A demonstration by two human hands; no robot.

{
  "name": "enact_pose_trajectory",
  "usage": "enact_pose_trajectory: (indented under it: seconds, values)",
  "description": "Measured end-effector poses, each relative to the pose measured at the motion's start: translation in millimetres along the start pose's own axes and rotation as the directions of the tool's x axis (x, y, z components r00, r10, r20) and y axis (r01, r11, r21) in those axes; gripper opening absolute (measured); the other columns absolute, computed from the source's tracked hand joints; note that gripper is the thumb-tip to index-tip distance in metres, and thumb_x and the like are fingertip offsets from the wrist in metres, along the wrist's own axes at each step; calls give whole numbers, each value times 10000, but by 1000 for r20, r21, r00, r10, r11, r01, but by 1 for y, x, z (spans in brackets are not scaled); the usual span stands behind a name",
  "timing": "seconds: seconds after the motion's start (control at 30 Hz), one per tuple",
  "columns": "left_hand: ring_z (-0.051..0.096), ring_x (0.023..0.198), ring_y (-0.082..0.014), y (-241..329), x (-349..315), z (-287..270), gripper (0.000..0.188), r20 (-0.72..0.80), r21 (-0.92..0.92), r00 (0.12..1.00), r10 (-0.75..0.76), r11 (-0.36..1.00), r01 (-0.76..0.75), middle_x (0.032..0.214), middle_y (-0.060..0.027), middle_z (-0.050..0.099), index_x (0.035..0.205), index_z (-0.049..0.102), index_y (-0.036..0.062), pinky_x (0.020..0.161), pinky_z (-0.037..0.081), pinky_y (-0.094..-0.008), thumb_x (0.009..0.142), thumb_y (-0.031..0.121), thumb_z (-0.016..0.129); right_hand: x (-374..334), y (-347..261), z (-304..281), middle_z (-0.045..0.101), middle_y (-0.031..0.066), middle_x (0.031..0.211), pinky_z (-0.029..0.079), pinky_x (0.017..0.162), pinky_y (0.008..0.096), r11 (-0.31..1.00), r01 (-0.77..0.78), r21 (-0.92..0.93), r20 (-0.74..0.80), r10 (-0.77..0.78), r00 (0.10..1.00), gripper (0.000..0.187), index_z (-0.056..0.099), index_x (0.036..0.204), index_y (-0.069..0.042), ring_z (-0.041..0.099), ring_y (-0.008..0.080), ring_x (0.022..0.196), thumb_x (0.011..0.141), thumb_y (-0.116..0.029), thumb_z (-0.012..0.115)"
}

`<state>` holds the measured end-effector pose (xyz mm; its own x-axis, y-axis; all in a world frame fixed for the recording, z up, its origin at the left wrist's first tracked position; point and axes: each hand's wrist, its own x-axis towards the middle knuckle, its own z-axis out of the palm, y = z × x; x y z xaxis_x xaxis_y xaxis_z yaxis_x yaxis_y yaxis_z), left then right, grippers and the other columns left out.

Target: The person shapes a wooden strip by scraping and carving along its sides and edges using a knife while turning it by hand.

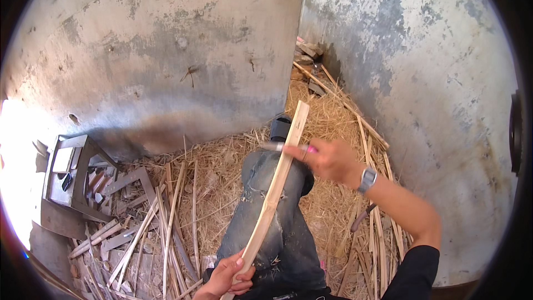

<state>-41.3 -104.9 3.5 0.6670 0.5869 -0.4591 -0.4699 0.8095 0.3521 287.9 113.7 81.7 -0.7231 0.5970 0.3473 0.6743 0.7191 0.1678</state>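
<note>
A long pale wooden strip (272, 200) slants over my legs in dusty jeans (244, 216), its far end near my dark shoe (281, 128). My left hand (229, 275) is closed around the strip's near end. My right hand (332, 160), with a grey watch (367, 179) on the wrist, grips a knife, slightly smeared by motion. Its blade (273, 146) points left and crosses the strip in its upper part; a bit of pink shows at the grip. Most of the knife's handle is hidden in my fist.
Wood shavings (216, 178) cover the floor. Several sticks (172, 216) lie at the left, beside a worn wooden stool (83, 172). More long strips (380, 244) and a dark curved handle (363, 218) lie at the right. Stained walls (194, 39) meet in the far corner, near some rubble (308, 50).
</note>
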Motion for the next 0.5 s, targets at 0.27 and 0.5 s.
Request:
enact_pose_trajectory:
  seconds: [0.27, 0.5]
  values:
    - [275, 466, -64, -5, 3, -16, 587, 81, -71, 997, -14, 997, 19, 735, 5, 341, 1661, 238, 266, 420, 271, -221, 1123, 361, 452, 12, 10, 13, 552, 54, 648, 460, 430, 353, 998, 30, -59, -44, -33, 998, 603, 567, 1498, -342, 536, 219, 498, 955, -79, 579]
    - [281, 466, -61, -4, 8, -14, 589, 97, -80, 995, -20, 996, 28, 737, 10, 344, 1660, 233, 284, 415, 267, -218, 1121, 362, 457, 11, 126, -5, 596, 84, 704, 507, 593, 436, 885, -454, -104, -191, 430, 882, 588, 573, 1485, -372, 614, 276, 626, 962, -102, 576]
